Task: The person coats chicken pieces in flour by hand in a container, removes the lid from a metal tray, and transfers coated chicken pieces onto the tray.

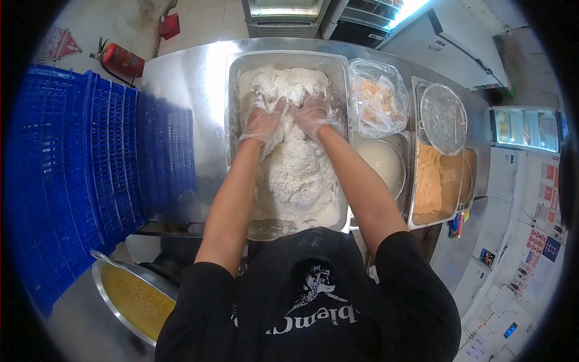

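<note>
Both my hands wear clear, loose plastic gloves and work in a deep metal tray (232, 136) of white flour (295, 169). My left hand (265, 122) is on the left side of the heap, its fingers curled into the floury lumps at the far end. Beside it, my right hand (312, 114) grips into the same lumps (283, 81), thumb toward the left hand. Flour coats the fingertips and partly hides them. What lies under the coating cannot be made out. A large mound of flour rises nearer my body.
Right of the tray are a clear plastic bag (379, 99) with orange-white contents, a round pale container (383, 160), and a tray of orange-brown powder (428, 181) with a mesh strainer (443, 117). Blue crates (111, 145) stand left, above a bowl of yellow liquid (132, 295).
</note>
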A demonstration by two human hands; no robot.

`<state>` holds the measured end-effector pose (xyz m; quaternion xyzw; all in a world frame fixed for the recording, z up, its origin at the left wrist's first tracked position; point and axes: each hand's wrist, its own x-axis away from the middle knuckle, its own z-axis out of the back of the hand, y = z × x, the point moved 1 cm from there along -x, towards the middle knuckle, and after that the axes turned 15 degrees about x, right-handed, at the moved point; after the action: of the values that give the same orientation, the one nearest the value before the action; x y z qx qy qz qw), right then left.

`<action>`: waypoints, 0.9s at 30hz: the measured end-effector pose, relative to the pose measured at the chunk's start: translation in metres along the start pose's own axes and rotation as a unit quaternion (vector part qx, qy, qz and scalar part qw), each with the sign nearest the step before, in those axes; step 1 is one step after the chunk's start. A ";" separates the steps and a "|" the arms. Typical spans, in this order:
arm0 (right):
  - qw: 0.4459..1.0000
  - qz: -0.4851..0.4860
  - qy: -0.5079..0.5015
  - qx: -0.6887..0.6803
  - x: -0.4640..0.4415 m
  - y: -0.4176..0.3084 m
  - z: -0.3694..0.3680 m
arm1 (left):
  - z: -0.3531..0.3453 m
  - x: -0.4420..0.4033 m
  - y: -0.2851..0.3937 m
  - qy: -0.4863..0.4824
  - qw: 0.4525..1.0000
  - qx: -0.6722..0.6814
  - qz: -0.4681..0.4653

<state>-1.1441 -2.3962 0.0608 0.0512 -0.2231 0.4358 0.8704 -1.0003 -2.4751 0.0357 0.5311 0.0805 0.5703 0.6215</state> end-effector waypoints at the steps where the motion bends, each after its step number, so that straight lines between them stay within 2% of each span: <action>1: 0.993 -0.020 -0.038 -0.107 0.004 0.002 0.001 | -0.003 0.005 0.001 0.001 1.000 0.001 0.001; 2: 0.994 -0.018 -0.034 -0.105 0.008 0.005 0.004 | -0.008 0.008 0.002 -0.032 0.999 0.004 0.036; 3: 0.981 -0.028 -0.055 -0.182 0.017 0.009 0.002 | -0.011 0.012 0.005 -0.067 0.995 0.005 0.070; 4: 0.962 -0.038 -0.075 -0.259 0.026 0.013 0.000 | -0.012 0.018 0.008 -0.069 0.996 0.004 0.065; 7: 0.964 -0.065 -0.081 -0.247 0.049 0.028 -0.005 | -0.004 0.045 0.020 -0.155 0.988 0.020 -0.010; 8: 0.964 -0.082 -0.073 -0.241 0.051 0.033 -0.003 | 0.003 0.053 0.035 -0.155 0.988 0.020 -0.016; 10: 0.956 -0.137 -0.113 -0.233 0.050 0.036 0.017 | 0.020 0.076 0.060 -0.144 0.947 0.282 0.049; 11: 0.972 -0.044 -0.112 -0.203 0.049 0.047 0.020 | 0.001 0.054 0.031 0.041 0.984 0.142 0.098; 12: 0.978 0.050 -0.111 -0.170 0.048 0.051 0.027 | 0.006 0.049 0.032 0.040 0.984 0.142 0.101; 13: 0.981 0.056 -0.147 -0.117 0.037 0.046 0.032 | 0.017 0.044 0.032 -0.029 0.997 -0.027 0.061; 14: 0.979 0.066 -0.183 -0.063 0.026 0.040 0.038 | 0.023 0.042 0.036 -0.095 0.976 -0.194 0.015; 15: 0.962 0.143 -0.210 0.102 0.020 0.037 0.028 | 0.021 0.045 0.028 -0.094 0.976 -0.195 0.012; 18: 0.852 0.292 -0.227 0.370 0.034 0.026 -0.018 | 0.003 0.062 -0.032 -0.089 0.968 -0.234 -0.031; 19: 0.953 0.175 -0.175 0.174 0.071 0.020 0.002 | -0.005 0.064 -0.055 -0.077 0.977 -0.194 -0.048; 20: 0.992 0.048 -0.114 -0.032 0.092 0.017 0.014 | -0.009 0.071 -0.070 -0.066 0.984 -0.152 -0.062; 21: 0.991 0.048 -0.122 -0.031 0.095 0.021 0.006 | 0.001 0.098 -0.040 -0.064 0.996 -0.060 0.020; 22: 0.983 0.064 -0.159 -0.066 0.099 0.029 -0.006 | -0.001 0.106 -0.037 -0.067 0.996 -0.059 0.027; 24: 0.974 0.085 -0.188 -0.094 0.095 0.032 -0.021 | -0.003 0.107 -0.028 -0.148 0.983 0.031 0.101; 25: 0.971 0.069 -0.173 -0.151 0.097 0.030 -0.030 | -0.001 0.109 -0.024 -0.146 0.984 0.033 0.100; 26: 0.964 0.051 -0.159 -0.209 0.097 0.030 -0.044 | 0.001 0.114 -0.019 -0.148 0.985 0.073 0.055; 27: 0.969 0.034 -0.140 -0.203 0.093 0.031 -0.050 | 0.002 0.116 -0.016 -0.150 0.982 0.112 0.009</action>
<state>-1.1024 -2.2948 0.0530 -0.0738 -0.4280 0.3990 0.8076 -0.9499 -2.3811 0.0834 0.6771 0.0453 0.4772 0.5584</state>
